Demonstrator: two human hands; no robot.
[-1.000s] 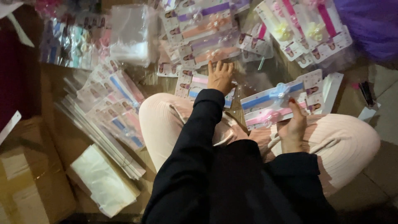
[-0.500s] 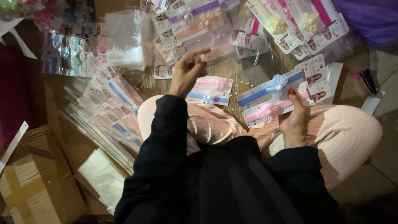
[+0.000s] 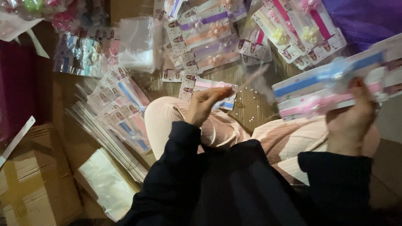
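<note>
Raised in the right hand (image 3: 349,121): a white backing card (image 3: 335,86) with blue and pink headbands, blurred. Pinched in the left hand (image 3: 204,104): a clear plastic sleeve (image 3: 251,81), thin and see-through. Just below the fingers, on the floor: a smaller card (image 3: 209,90) with pink and blue bands. Fanned at left: a bagged stack of cards (image 3: 121,117) in clear wrap. At top centre: cards with purple and orange bands (image 3: 209,37). Above left: a pile of clear bags (image 3: 138,44). Bottom left: a brown taped carton (image 3: 33,184) beside a white plastic packet (image 3: 106,182).
</note>
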